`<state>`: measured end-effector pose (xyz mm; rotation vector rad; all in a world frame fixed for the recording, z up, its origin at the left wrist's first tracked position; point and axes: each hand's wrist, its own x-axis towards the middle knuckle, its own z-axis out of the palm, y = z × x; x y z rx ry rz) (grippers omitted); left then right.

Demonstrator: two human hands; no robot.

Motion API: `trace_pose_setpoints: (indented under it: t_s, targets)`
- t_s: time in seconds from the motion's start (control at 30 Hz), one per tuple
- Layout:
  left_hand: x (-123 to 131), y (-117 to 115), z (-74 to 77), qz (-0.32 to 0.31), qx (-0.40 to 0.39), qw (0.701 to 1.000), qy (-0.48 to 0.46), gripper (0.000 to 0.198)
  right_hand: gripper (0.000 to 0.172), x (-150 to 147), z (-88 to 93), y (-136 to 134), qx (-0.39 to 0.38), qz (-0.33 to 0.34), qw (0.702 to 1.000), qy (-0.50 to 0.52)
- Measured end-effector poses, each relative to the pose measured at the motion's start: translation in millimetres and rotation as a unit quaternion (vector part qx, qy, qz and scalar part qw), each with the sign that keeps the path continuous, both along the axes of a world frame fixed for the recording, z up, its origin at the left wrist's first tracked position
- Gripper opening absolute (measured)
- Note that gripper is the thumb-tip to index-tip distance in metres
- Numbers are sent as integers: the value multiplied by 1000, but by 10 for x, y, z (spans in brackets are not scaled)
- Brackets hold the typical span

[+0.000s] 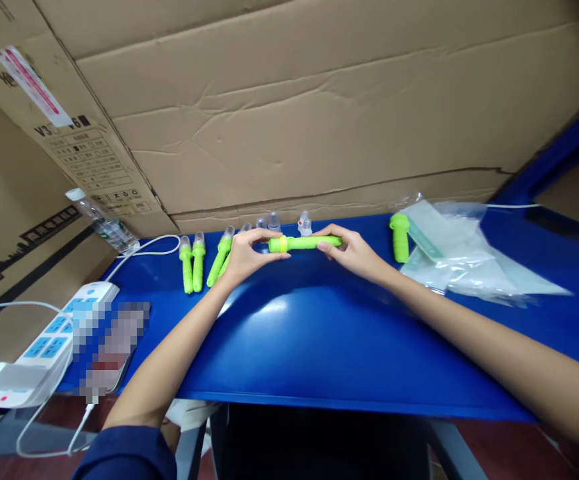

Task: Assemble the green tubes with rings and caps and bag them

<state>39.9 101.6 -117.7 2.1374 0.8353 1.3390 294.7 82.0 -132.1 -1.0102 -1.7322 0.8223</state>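
Observation:
A green tube with a yellow ring [302, 243] lies sideways between my two hands, just above the blue table [319, 347]. My left hand [246, 255] pinches its left end, near the ring. My right hand [352, 251] grips its right end with curled fingers. Several finished green tubes with clear caps [193, 263] lie in a row left of my left hand. Loose clear caps [273, 221] stand behind the held tube. One green piece [399, 237] stands upright to the right.
Clear plastic bags [462, 257] lie at the right. A white power strip [44, 347] and a blurred-out object sit at the table's left edge, with a plastic bottle [102, 223] beyond. A cardboard wall [294, 100] backs the table.

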Motion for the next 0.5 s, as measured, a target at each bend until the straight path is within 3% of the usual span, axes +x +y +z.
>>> trace_pose_setpoints:
  t_s: [0.17,0.5]
  targets:
    - [8,-43,-12,-17,-14,1000,9,47,39,4,-79,-9,4,12,1000,-10]
    - [70,-65,-76,-21,-18,998,50,48,34,47,-20,-16,9,11,1000,-22]
